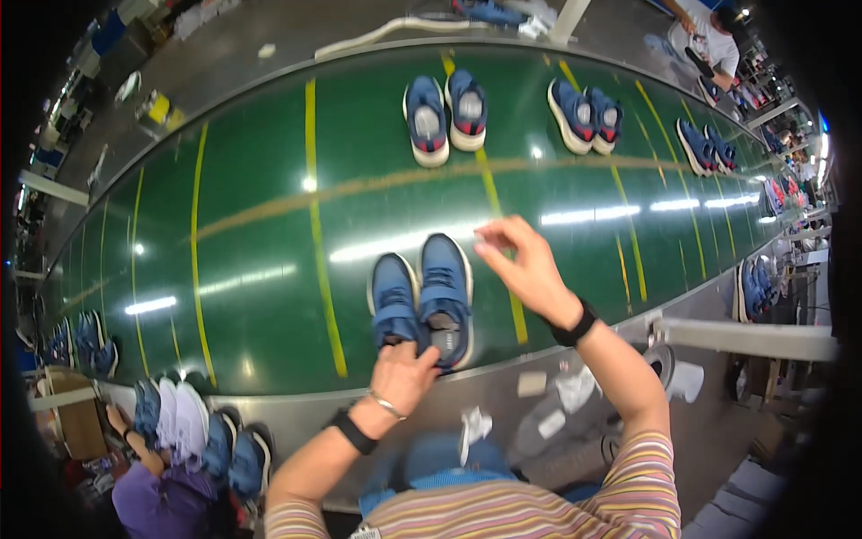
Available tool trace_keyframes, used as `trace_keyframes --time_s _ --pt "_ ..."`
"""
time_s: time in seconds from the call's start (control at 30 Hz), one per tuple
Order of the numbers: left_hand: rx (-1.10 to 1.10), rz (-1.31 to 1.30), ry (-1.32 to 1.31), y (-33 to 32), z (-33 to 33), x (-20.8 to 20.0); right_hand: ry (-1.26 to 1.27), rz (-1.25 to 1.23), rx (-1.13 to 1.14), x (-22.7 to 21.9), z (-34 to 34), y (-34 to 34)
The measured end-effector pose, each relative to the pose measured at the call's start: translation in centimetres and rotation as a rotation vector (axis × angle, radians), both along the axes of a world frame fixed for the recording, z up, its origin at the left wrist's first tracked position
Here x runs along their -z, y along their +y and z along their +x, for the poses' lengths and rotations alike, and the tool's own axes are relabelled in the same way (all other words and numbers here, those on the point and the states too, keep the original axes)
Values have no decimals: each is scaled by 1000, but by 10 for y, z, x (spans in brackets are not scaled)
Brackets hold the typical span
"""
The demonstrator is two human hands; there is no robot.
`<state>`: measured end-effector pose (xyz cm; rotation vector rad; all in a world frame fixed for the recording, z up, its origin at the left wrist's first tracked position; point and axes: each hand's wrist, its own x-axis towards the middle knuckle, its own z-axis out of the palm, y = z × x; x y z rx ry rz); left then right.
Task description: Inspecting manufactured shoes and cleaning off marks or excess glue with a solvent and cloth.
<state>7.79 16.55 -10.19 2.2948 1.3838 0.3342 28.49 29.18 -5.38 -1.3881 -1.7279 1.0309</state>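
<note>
A pair of blue shoes lies on the green belt in front of me, toes pointing away: a left shoe and a right shoe, each with a strap and a pale sole. My left hand grips the heel end of the left shoe, its fingers at the opening and partly hidden; the thumb side touches the right shoe's heel. Above the belt, right of the pair, my right hand is raised with thumb and forefinger curved apart and nothing between them.
The green belt with yellow lines carries further pairs: blue shoes at the far side, more shoes to their right. A person in purple works at lower left beside white shoes. A metal rail juts out at right.
</note>
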Motion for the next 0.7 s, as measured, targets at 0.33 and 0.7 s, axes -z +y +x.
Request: trace_keyframes --time_s 0.33,0.7 --pt "-2 -194 121 -198 -96 -14 -409 -1 -122 93 6 -281" --pt "-266 -83 -232 -253 -117 -29 -448 168 232 28 -1 -287"
